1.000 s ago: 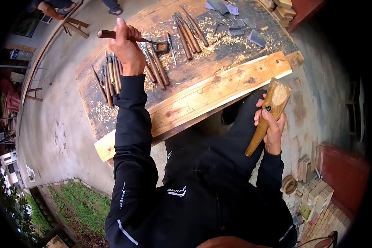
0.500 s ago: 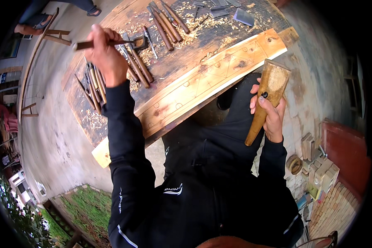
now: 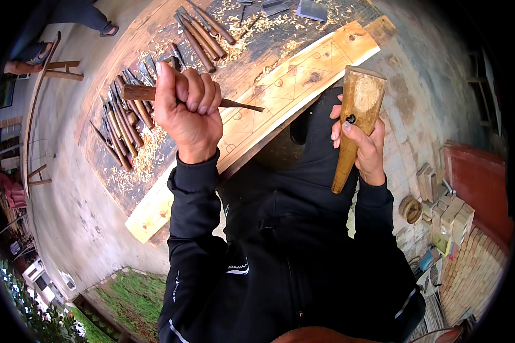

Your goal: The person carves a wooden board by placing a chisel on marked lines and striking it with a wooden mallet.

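Observation:
My left hand (image 3: 191,111) is closed around a wood chisel (image 3: 137,93), its wooden handle end pointing left. The chisel's narrow dark blade reaches right, over a pale plank (image 3: 349,48) marked with pencilled lines and small half-circles. Whether the tip touches the wood I cannot tell. In my right hand (image 3: 365,150) is a wooden mallet (image 3: 365,94), held upright beyond the plank's near edge, its broad worn head up and its tapered end down. My thumb lies across its front beside a dark knot.
A dark wooden workbench (image 3: 154,37) strewn with shavings carries the plank. Several carving chisels (image 3: 117,123) lie at its left, and more wooden-handled tools (image 3: 203,37) farther back. Wood blocks (image 3: 452,214) are stacked at right. Another person's legs (image 3: 77,14) show far left, by a bench (image 3: 63,66).
My left hand has come nearer and to the right with the chisel, from above the tools to over the plank. The mallet stays in my right hand. The whole view has shifted slightly.

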Available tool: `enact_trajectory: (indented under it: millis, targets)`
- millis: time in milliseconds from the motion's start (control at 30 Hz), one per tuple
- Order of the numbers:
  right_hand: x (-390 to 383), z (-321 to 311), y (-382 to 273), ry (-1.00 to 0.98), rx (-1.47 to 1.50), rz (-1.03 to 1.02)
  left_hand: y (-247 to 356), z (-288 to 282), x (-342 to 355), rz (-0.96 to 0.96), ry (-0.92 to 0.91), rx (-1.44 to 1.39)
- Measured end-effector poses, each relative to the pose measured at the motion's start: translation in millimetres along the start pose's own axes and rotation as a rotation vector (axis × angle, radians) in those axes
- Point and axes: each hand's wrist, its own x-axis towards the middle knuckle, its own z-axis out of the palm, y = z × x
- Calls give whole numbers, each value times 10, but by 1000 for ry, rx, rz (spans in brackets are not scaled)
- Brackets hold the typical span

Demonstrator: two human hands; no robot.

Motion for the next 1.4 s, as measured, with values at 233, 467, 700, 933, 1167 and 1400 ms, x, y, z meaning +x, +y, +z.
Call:
enact_trajectory:
  millis: [233, 467, 700, 933, 1167, 1400]
  targets:
    - [10, 5, -18, -2, -11, 4, -118, 37, 32, -23, 7, 7]
    - [8, -6, -25, -2, -19, 2, -151, 45, 52, -29, -6, 21]
    - [24, -13, -10, -12, -20, -11, -160, 41, 64, -41, -25, 18]
    - [26, 2, -11, 0, 2, -13, -186, 71, 194, -94, -233, 135]
    - [29, 24, -10, 22, 34, -38, -369, 508, 242, -181, -109, 432]
    - [29, -13, -6, -4, -9, -18, -308, 357, 177, 17, -95, 395]
